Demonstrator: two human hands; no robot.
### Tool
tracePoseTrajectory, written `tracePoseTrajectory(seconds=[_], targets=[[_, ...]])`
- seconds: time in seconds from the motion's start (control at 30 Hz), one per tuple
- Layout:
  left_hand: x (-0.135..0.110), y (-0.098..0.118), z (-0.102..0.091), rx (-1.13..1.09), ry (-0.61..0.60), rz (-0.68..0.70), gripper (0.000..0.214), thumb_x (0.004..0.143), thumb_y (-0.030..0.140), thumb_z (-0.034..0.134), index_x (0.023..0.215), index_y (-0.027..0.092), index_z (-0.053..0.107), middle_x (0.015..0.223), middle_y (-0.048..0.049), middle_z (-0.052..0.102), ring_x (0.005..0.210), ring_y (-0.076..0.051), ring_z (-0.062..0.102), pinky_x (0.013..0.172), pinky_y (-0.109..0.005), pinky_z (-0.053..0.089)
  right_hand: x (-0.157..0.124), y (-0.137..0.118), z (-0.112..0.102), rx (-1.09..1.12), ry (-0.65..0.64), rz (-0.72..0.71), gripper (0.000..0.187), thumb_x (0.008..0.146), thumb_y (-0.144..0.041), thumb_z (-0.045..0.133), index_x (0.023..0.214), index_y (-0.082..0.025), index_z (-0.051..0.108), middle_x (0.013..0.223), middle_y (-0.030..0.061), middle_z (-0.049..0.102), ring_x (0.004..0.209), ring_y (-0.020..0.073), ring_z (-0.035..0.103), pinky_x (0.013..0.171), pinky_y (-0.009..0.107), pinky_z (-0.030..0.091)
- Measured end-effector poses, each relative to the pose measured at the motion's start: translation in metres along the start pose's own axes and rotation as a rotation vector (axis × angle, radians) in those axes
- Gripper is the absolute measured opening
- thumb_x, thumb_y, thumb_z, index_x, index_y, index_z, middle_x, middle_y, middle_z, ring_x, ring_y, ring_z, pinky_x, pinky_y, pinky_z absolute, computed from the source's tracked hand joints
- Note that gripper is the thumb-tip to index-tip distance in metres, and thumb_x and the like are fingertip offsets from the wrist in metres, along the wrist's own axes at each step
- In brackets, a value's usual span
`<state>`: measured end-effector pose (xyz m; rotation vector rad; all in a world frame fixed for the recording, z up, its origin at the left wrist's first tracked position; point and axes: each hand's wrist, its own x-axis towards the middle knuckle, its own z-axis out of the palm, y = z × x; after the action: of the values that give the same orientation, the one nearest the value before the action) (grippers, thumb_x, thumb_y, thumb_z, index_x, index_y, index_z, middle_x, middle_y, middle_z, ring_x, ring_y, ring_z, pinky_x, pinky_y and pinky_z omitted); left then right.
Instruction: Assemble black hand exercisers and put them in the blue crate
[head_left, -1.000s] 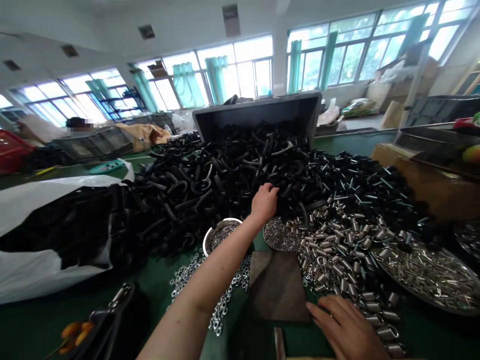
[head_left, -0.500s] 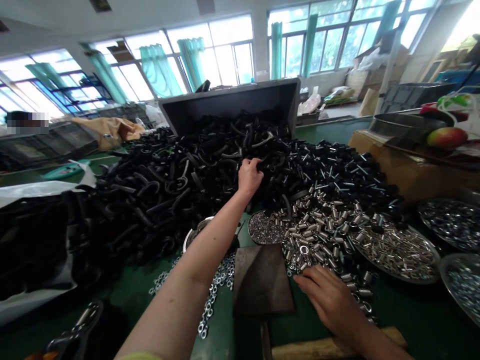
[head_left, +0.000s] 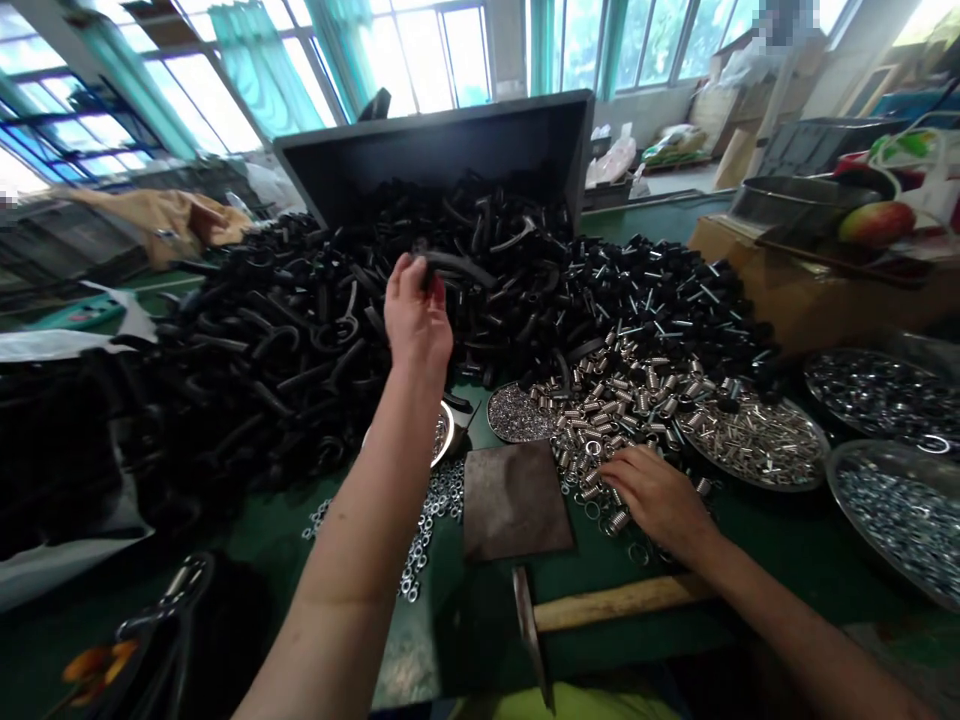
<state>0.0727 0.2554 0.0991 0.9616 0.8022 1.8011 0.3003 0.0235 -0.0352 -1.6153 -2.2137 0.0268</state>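
Observation:
My left hand (head_left: 418,315) is raised over the heap of black curved handles (head_left: 292,330). Its fingers are closed around one black curved handle (head_left: 461,268), which points off to the right. At the edge of a pile of metal springs (head_left: 622,390), my right hand (head_left: 660,500) rests low with its fingers drawn together. Its fingertips touch the springs, but what they pinch is hidden. Between the hands lies a flat dark metal plate (head_left: 515,498). A hammer (head_left: 615,603) with a wooden handle lies in front of it, below my right hand.
Behind the heap a grey crate (head_left: 442,120) lies tipped on its side. Small nuts (head_left: 431,515) are scattered left of the plate. Dishes of small metal pins (head_left: 757,440) and of small shiny parts (head_left: 896,520) stand right. A cardboard box (head_left: 810,290) stands behind them.
My left hand has moved left and up out of the heap with a black handle in it. My right hand's fingers have drawn together at the springs. The view has tilted down, showing the whole hammer head.

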Motion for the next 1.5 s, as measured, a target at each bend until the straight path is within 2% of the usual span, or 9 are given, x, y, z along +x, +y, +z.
tracePoseTrajectory(seconds=[0.2,0.33,0.5,0.6,0.83,0.97,1.13,1.33,1.5], targets=[[-0.081,0.032,-0.086,-0.309,0.244,-0.400,0.016,0.087,0.033,0.054,0.081,0.020,0.061,0.078,0.0035,0.064,0.073,-0.008,0.063,0.081,-0.032,0.056,0.003,-0.008,0.012,-0.118,-0.095,-0.051,0.018,0.083,-0.010,0.051,0.095,-0.019,0.062,0.091,0.0067,0.059,0.089,0.0206,0.050,0.075,0.031,0.040],[-0.132,0.039,-0.141,-0.238,0.405,-0.640,0.026,0.090,0.035,0.048,0.082,0.015,0.062,0.071,-0.0005,0.064,0.059,-0.008,0.062,0.051,-0.017,0.054,0.004,-0.005,0.017,-0.184,-0.153,-0.098,0.018,0.081,-0.009,0.050,0.093,-0.019,0.060,0.091,0.0071,0.059,0.088,0.0215,0.050,0.071,0.031,0.038],[-0.179,0.043,-0.199,-0.155,0.454,-0.685,0.008,0.083,0.013,0.058,0.089,0.013,0.063,0.074,-0.0006,0.064,0.055,-0.005,0.059,0.050,-0.014,0.050,-0.003,0.002,0.022,-0.156,-0.145,-0.169,0.025,0.079,-0.006,0.046,0.098,-0.018,0.058,0.095,0.0076,0.063,0.088,0.0229,0.054,0.072,0.034,0.040],[-0.203,0.039,-0.219,-0.041,0.370,-0.685,0.025,0.072,0.013,0.069,0.096,0.014,0.064,0.072,0.0016,0.062,0.058,-0.006,0.058,0.055,-0.015,0.050,-0.006,0.002,0.016,0.000,-0.010,0.026,0.020,0.087,-0.024,0.046,0.102,-0.018,0.058,0.094,0.0082,0.065,0.085,0.0230,0.059,0.071,0.035,0.044],[-0.236,0.026,-0.234,0.841,0.075,-0.439,0.044,0.066,0.037,0.073,0.104,0.016,0.063,0.071,0.0025,0.059,0.060,-0.010,0.055,0.058,-0.021,0.041,-0.009,-0.005,-0.009,0.465,0.103,0.603,0.034,0.078,-0.052,0.056,0.091,-0.021,0.060,0.070,0.0061,0.064,0.061,0.0193,0.060,0.053,0.029,0.044],[-0.237,0.017,-0.231,1.401,-0.214,-0.211,0.017,0.079,0.031,0.059,0.082,0.016,0.067,0.081,-0.0045,0.062,0.075,-0.016,0.058,0.069,-0.026,0.041,-0.012,-0.018,-0.004,0.732,0.038,0.655,0.033,0.074,-0.050,0.062,0.090,-0.022,0.059,0.073,0.0052,0.065,0.063,0.0194,0.060,0.055,0.031,0.049],[-0.233,0.007,-0.222,1.793,-0.396,-0.131,0.019,0.078,0.008,0.046,0.082,0.016,0.063,0.086,-0.0071,0.062,0.078,-0.018,0.058,0.067,-0.027,0.040,-0.010,-0.049,0.005,1.050,-0.033,0.568,0.043,0.079,-0.048,0.057,0.112,-0.021,0.056,0.094,0.0072,0.065,0.071,0.0174,0.060,0.057,0.029,0.050],[-0.228,0.006,-0.224,1.781,-0.473,-0.109,0.025,0.074,0.004,0.045,0.086,0.016,0.062,0.090,-0.0075,0.062,0.082,-0.020,0.059,0.071,-0.028,0.042,-0.004,-0.075,0.018,1.319,-0.152,0.515,0.031,0.081,-0.040,0.058,0.103,-0.018,0.058,0.095,0.0073,0.065,0.059,0.0112,0.055,0.059,0.029,0.047],[-0.230,0.016,-0.208,1.273,-0.322,-0.080,0.014,0.080,0.019,0.052,0.090,0.018,0.062,0.092,-0.0056,0.063,0.085,-0.018,0.059,0.076,-0.028,0.044,-0.001,-0.092,0.018,1.305,-0.144,0.491,0.023,0.076,-0.034,0.065,0.093,-0.019,0.059,0.070,-0.0026,0.057,0.053,0.0075,0.049,0.053,0.023,0.041]])
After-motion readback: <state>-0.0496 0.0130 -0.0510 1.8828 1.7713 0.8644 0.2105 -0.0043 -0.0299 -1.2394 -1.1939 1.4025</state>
